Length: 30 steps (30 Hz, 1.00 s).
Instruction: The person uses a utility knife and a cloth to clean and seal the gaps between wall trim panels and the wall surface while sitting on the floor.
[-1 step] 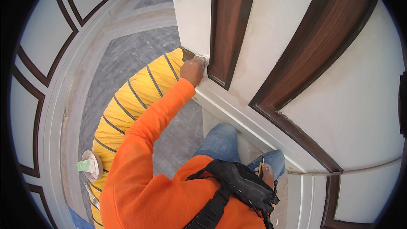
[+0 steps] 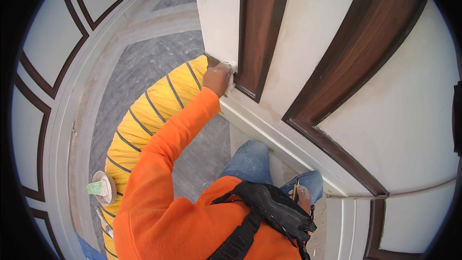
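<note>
My left hand (image 2: pixel 217 80), reaching forward from an orange sleeve, is closed around a crumpled white cloth (image 2: pixel 230 85). It presses the cloth against the lower corner of the white wall (image 2: pixel 219 19), beside the foot of a dark wood trim panel (image 2: pixel 255 43). Low on the right, near my denim knee (image 2: pixel 313 185), my right hand (image 2: pixel 303 198) is closed on a thin tool with a yellowish edge (image 2: pixel 295 191); its kind cannot be made out. A black strapped bag (image 2: pixel 269 207) across my body partly covers that hand.
A ribbed yellow duct hose (image 2: pixel 144 115) curves along the grey floor (image 2: pixel 130 72) on my left. Near it are a round tub (image 2: pixel 110 195) with a green-and-white piece and a white-smeared tool (image 2: pixel 106 225). A white baseboard (image 2: pixel 284 144) runs below the panelled wall.
My left hand has shifted slightly left and down at the wall corner, and more of the white cloth shows below it. My right hand stays in place.
</note>
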{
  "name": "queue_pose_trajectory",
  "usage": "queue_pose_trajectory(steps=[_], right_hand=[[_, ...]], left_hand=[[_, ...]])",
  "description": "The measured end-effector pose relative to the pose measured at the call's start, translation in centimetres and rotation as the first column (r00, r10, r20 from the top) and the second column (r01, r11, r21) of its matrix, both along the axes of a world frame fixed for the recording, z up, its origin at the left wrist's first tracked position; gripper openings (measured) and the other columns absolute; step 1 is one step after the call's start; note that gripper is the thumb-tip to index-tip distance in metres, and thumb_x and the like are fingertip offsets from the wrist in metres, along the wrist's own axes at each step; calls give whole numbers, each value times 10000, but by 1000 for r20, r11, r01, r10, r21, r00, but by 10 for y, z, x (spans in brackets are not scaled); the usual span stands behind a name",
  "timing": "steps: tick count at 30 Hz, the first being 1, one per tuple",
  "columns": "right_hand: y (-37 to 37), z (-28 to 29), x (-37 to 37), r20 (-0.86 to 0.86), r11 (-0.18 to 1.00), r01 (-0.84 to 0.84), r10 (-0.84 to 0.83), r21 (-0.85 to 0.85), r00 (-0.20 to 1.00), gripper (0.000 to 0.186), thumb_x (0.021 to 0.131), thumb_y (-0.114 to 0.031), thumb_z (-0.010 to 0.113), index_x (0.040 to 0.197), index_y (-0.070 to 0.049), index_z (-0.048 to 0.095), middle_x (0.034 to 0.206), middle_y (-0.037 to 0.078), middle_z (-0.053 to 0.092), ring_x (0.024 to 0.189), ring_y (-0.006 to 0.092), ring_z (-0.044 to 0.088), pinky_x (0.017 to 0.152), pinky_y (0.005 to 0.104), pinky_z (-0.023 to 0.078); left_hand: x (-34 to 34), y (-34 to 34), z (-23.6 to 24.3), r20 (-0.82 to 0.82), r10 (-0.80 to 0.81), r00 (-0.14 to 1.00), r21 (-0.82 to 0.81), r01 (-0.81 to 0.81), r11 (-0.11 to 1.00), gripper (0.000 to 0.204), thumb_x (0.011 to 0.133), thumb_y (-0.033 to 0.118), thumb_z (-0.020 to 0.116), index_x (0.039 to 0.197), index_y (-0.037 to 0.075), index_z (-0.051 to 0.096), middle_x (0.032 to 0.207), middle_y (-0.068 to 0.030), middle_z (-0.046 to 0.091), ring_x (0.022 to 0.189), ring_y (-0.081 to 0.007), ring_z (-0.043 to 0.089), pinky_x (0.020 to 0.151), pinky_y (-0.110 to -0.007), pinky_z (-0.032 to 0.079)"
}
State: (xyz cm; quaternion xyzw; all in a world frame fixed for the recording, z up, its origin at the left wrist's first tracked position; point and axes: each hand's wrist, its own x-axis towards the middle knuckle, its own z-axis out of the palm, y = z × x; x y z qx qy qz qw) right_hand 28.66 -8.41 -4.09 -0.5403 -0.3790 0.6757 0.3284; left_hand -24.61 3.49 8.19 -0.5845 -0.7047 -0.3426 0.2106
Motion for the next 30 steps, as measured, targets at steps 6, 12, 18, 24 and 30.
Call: queue_pose_trajectory(steps=[6,12,18,24,30], right_hand=[[-1,-1,-2,45,998,-18,16,58,999,281,1064,-315,551,1116,-38,566,856,94,682,597,126,614,511,268,486],[0,12,-11,29,993,-109,108,54,994,273,1068,-301,545,1129,-35,557,863,97,672,602,131,611,505,271,492],[4,18,-5,-34,985,-166,165,-39,986,285,1078,-293,528,1143,-16,535,888,113,657,619,142,613,494,278,507],[13,14,-3,-101,957,-283,275,-69,956,276,1082,-287,518,1142,-18,533,897,112,655,633,138,614,494,275,509],[41,21,-14,-69,958,-284,281,-43,957,250,1081,-268,517,1131,-24,535,890,106,657,636,131,617,503,265,509]], left_hand=[[9,0,7,124,42,991,-27,-39,999,198,906,135,621,1049,104,755,1138,-124,719,957,-361,699,844,-457,565],[5,1,7,169,94,981,-1,-95,995,198,954,183,607,1060,95,749,1117,-157,713,967,-378,687,847,-469,552],[-3,-2,17,131,165,978,-94,-153,984,178,935,164,617,1049,84,728,1074,-150,715,996,-370,684,861,-453,557],[5,-2,16,89,191,977,-118,-180,976,145,931,178,623,1003,105,727,1030,-157,710,966,-373,684,819,-466,554],[7,-10,18,77,161,984,-172,-146,974,184,943,268,625,1007,148,749,1024,-143,729,922,-391,698,813,-480,556]])
